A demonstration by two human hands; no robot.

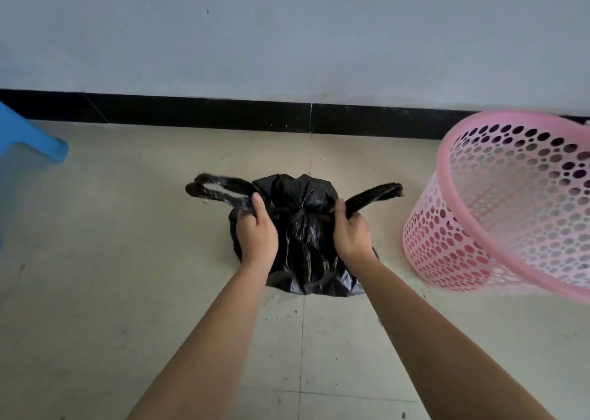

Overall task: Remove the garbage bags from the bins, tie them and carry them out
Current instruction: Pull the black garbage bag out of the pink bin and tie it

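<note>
A black garbage bag [305, 247] sits on the tiled floor in the middle of the view, its neck gathered at the top centre. My left hand [255, 234] grips the bag's left handle loop, which sticks out to the left. My right hand [351, 233] grips the right handle loop, which points up and to the right. The two handles are pulled apart across the gathered neck. A pink perforated bin [498, 215] stands tilted at the right, with no bag in it.
A white wall with a black skirting board [198, 111] runs across the back. A blue plastic stool [28, 142] pokes in at the far left edge. Small bits of dirt lie on the beige floor tiles near the bag.
</note>
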